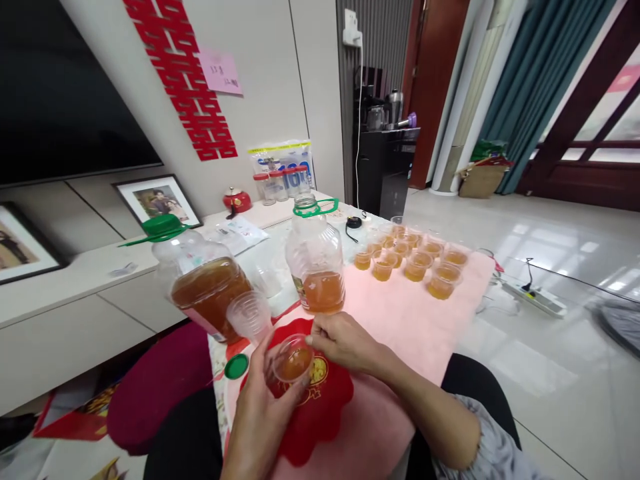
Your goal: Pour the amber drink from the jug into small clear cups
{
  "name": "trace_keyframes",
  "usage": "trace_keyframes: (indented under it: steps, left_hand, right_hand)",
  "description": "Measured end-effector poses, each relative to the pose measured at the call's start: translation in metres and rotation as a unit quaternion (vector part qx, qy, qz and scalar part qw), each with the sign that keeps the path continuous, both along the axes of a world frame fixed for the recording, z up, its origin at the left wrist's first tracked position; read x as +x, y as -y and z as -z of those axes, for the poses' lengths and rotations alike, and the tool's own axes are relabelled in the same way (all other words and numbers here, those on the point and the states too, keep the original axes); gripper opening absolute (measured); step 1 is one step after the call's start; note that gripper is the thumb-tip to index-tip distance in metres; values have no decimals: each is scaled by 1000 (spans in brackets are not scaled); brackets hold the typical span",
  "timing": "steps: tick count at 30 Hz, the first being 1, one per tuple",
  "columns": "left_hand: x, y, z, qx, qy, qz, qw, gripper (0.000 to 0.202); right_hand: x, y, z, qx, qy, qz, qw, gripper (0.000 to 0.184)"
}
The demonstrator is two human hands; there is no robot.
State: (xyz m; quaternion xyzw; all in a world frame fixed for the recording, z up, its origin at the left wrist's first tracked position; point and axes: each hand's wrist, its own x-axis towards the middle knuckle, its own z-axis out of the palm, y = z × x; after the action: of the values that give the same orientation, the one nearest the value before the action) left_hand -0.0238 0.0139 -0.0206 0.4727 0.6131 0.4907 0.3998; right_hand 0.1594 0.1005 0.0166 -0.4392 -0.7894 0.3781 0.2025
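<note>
My left hand [265, 400] is closed around a clear plastic cup [293, 363] of amber liquid, above a red flower-shaped mat [325, 427]. At the cup's right rim is my right hand [345, 340], its fingers curled and the thumb meeting the edge. Just behind stands an uncapped plastic jug [323, 287] with a green handle, partly filled with amber liquid. A fuller jug [210, 287] with a green cap leans at the left. Beside it a stack of clear cups [249, 315] tilts near my left fingers. A green lid [237, 366] lies at the left.
Several filled cups [417, 265] stand on the pink cloth [375, 313] at the right. Behind are a black coiled cord [353, 222], a red teapot [237, 199] and red-lidded jars [283, 185]. A maroon stool [160, 387] is at the left; a power strip [535, 297] lies on the floor.
</note>
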Motion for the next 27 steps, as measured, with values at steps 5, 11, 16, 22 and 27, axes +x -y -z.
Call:
trace_keyframes:
  steps: [5,11,16,22,27]
  left_hand:
    - [-2,3,-6,-1,-3,-4,1000,101]
    - [0,8,-14,4,-29,-10,1000,102]
    - [18,14,-30,12,0,-17,1000,99]
    - [17,6,-12,28,52,14,998,107]
    - [25,6,-6,36,59,35,997,108]
  right_hand:
    - [-5,-5,5,-51,-39,-2,998,30]
    - [-4,-5,5,-166,-131,-28,977,32]
    - [6,-1,0,-226,-207,-42,951,31]
    - [21,5,-6,-253,-273,-33,928,34]
    - [38,5,-1,-249,-307,-10,918,34]
